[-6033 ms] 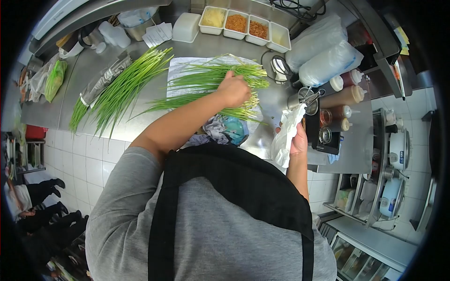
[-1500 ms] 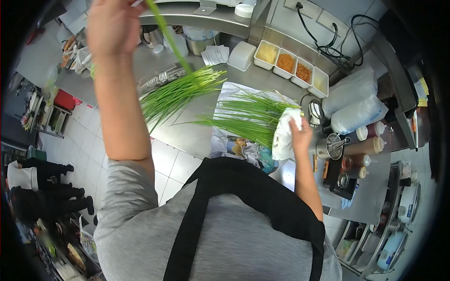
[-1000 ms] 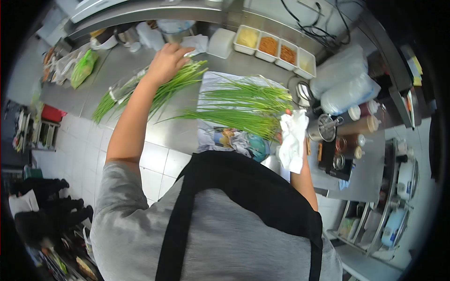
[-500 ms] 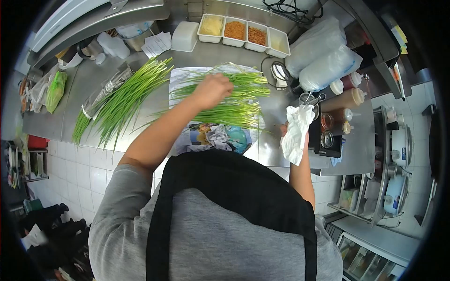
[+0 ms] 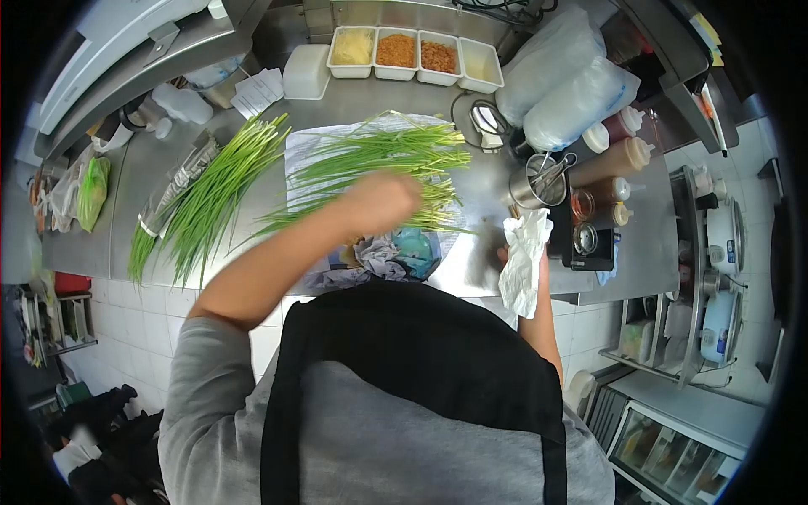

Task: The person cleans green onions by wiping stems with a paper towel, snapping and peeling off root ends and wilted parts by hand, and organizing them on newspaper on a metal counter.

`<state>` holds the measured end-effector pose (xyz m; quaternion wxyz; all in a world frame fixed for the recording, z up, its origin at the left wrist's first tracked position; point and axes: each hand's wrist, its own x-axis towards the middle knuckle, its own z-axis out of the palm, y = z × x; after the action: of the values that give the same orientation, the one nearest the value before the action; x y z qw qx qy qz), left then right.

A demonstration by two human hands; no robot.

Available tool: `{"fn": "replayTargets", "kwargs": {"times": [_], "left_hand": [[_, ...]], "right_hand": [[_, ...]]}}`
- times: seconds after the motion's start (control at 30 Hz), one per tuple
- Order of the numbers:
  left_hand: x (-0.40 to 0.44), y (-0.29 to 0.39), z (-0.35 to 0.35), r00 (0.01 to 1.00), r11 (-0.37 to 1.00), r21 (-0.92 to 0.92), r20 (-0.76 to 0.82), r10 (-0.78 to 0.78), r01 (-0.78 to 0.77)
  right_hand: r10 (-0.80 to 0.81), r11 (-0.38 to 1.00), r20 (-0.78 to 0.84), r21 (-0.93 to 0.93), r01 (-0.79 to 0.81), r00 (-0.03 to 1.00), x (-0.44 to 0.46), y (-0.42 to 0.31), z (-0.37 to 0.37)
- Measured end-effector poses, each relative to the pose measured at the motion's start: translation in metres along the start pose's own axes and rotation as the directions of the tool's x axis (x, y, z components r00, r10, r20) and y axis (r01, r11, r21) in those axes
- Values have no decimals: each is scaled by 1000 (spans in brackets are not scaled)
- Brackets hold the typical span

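Long green chives point(image 5: 370, 160) lie in two bands across white paper point(image 5: 296, 181) on the steel counter. Over the lower band is my left hand point(image 5: 385, 202), blurred and curled closed; whatever its fingers hold, if anything, is hidden. To the right, a crumpled white paper towel point(image 5: 525, 265) hangs from my right hand point(image 5: 504, 253), which is closed on it and mostly covered. Another bunch of chives point(image 5: 220, 189) rests to the left, beside a rolled newspaper wrap point(image 5: 183, 181). Crumpled printed paper point(image 5: 383, 257) sits nearest my body.
White tubs point(image 5: 396, 52) with shredded and crumbled food line the back. At right stand a metal pot point(image 5: 537, 185) with utensils, sauce bottles point(image 5: 610, 164) and a black tray point(image 5: 589, 252). Plastic bags point(image 5: 560, 93) fill the back right corner. A green bag point(image 5: 94, 181) lies far left.
My left hand has moved from the upper chives toward me, over the lower band. The right hand with the paper towel stays at the right. The camera view has shifted slightly.
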<state>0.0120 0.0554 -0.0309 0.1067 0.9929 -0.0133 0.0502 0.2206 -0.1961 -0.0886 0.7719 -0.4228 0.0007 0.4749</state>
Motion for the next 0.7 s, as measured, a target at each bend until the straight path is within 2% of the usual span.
{"fn": "replayTargets", "kwargs": {"times": [0.03, 0.1, 0.17, 0.23, 0.27, 0.33, 0.4, 0.5, 0.53, 0.6, 0.67, 0.7], "left_hand": [[-10, -15, -18, 994, 990, 104, 42, -98, 93], [-36, -58, -37, 972, 952, 212, 31, -235, 223], [-56, -72, -49, 902, 843, 324, -184, -390, 430], [-50, -68, -54, 870, 825, 321, -342, -356, 464], [-46, -63, -55, 845, 818, 315, -417, -336, 481], [-24, -41, -36, 934, 937, 57, -122, -335, 344], [-8, -24, 10, 985, 957, -242, 110, -134, 157], [0, -11, 33, 958, 950, -136, 91, -272, 282], [-3, -14, 31, 945, 940, -104, 47, -323, 326], [-6, -20, 26, 942, 943, -101, -79, -326, 317], [-10, -20, 32, 912, 949, -82, -262, -315, 305], [-11, -20, 33, 920, 945, -114, -221, -325, 306]], "right_hand": [[10, 1000, -33, -16, -10, 999, -4, 1, 0], [53, 999, 6, -5, -53, 999, -8, 10, -8], [41, 999, 4, -9, -41, 999, -11, 16, -12], [-33, 999, -35, -26, 32, 999, -10, 19, -13], [-7, 1000, 204, 19, 3, 979, 5, 20, -43], [9, 990, 261, 136, -47, 965, 6, 20, -39], [-1, 979, 327, 195, -66, 945, 8, 19, -39], [1, 980, 379, 184, -77, 925, 14, 20, -50], [3, 988, 246, 148, -41, 969, 8, 18, -32], [0, 998, -42, 65, 3, 999, -8, 15, 0], [-14, 998, -47, 65, 17, 999, -9, 14, 1], [-19, 998, -45, 66, 22, 999, -10, 15, 2]]}}
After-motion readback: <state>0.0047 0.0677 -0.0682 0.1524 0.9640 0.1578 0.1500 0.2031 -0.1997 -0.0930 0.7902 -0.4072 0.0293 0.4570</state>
